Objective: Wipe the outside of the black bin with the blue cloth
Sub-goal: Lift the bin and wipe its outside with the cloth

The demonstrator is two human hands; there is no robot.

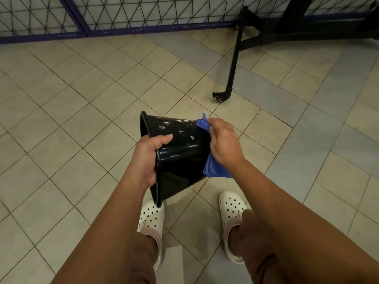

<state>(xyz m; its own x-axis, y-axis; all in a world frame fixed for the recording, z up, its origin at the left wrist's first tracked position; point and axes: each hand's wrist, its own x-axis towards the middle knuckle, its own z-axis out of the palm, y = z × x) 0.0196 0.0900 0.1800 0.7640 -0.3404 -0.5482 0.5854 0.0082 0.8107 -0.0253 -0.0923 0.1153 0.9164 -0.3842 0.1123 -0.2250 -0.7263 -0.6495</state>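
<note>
Above the white clogs, the black bin is held on its side off the tiled floor. The left hand grips its rim, and the right hand clutches the blue cloth against the narrow base end. Wiping seems under way; pale specks on the upper wall suggest the next stroke should press toward the rim while the left hand turns the bin.

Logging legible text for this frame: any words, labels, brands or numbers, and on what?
No readable text anywhere in the view.
Bin: only whitish patches on its wall, no letters.
Cloth: plain blue, no tag showing.
Clogs: no brand mark visible.
</note>
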